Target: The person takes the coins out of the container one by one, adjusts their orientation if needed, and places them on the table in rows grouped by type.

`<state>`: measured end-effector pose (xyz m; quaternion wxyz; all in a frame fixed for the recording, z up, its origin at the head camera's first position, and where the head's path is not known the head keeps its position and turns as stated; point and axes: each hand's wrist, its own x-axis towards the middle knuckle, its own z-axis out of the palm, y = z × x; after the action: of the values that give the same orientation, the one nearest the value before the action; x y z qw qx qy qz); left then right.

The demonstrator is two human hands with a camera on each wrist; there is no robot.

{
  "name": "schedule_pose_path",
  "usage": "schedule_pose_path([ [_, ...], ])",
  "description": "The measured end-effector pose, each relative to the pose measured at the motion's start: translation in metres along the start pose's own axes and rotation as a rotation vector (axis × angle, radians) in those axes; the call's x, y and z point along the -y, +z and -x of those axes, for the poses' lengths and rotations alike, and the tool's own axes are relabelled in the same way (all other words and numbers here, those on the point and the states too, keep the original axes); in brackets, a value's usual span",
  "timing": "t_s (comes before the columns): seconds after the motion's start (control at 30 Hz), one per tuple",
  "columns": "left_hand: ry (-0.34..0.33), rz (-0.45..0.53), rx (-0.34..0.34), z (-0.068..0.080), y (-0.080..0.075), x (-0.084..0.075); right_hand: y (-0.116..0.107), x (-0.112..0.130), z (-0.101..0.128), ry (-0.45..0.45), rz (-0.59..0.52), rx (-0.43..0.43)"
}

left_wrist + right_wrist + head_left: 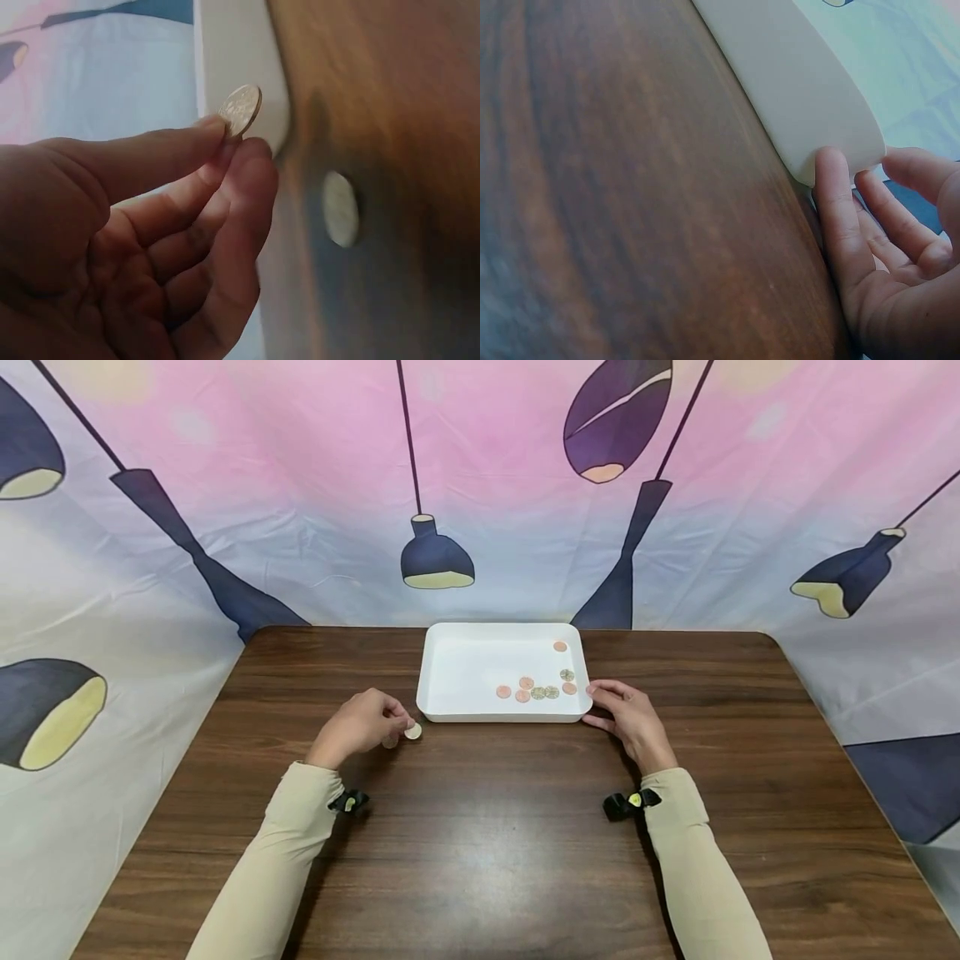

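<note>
My left hand pinches a pale gold coin between thumb and forefinger, just off the front left corner of a white tray. Beneath that hand a second coin lies on the wooden table, partly hidden in the head view. At the tray's front right corner, my right hand holds the wall, with one digit against the front face and others round the side. Inside the tray lie several copper-coloured coins and a few brass-coloured coins, mostly toward the front right.
The dark wooden table has rounded back corners. Behind it hangs a cloth printed with lamps. The tray stands near the table's back edge. Each wrist wears a black strap with a small device.
</note>
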<state>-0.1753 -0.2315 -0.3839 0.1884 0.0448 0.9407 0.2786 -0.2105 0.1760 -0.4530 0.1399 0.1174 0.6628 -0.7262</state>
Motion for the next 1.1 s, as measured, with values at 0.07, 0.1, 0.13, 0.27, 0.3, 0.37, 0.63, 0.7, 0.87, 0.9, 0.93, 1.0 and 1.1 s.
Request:
schedule_pose_path([
  [0.07,-0.007,-0.005,0.004,-0.002,0.002,0.006,0.0,-0.001,0.0,-0.002,0.001,0.001],
  [0.1,-0.011,-0.005,0.006,-0.003,0.003,0.009,0.0,-0.001,0.0,-0.004,0.002,0.003],
  [0.13,-0.014,-0.001,0.009,-0.004,0.004,0.011,0.0,-0.001,0.0,-0.005,0.002,0.002],
  [0.27,-0.029,0.017,0.021,-0.01,0.009,0.016,-0.001,-0.001,0.0,-0.009,0.003,0.009],
  [0.3,-0.029,0.016,0.021,-0.011,0.01,0.016,-0.002,-0.001,0.0,-0.01,0.003,0.01],
  [0.37,-0.027,0.012,0.018,-0.014,0.012,0.018,-0.002,-0.001,0.0,-0.009,0.002,0.01],
  [0.63,-0.038,-0.049,0.0,-0.02,0.016,0.015,-0.003,-0.001,-0.002,-0.007,-0.015,0.005],
  [0.7,-0.042,-0.064,-0.012,-0.02,0.017,0.013,-0.003,0.0,-0.002,-0.007,-0.02,0.002],
  [0.87,-0.043,-0.078,-0.032,-0.021,0.018,0.014,-0.003,0.001,-0.001,-0.005,-0.023,-0.002],
  [0.9,-0.042,-0.079,-0.033,-0.02,0.018,0.014,-0.003,0.001,-0.001,-0.005,-0.022,0.001],
  [0.93,-0.045,-0.079,-0.035,-0.02,0.019,0.015,-0.003,0.001,-0.002,-0.003,-0.023,0.002],
  [1.0,-0.051,-0.078,-0.039,-0.02,0.019,0.016,-0.002,0.0,-0.002,-0.002,-0.022,0.004],
  [1.1,-0.054,-0.075,-0.04,-0.019,0.018,0.016,-0.002,0.0,-0.002,-0.004,-0.02,0.004],
])
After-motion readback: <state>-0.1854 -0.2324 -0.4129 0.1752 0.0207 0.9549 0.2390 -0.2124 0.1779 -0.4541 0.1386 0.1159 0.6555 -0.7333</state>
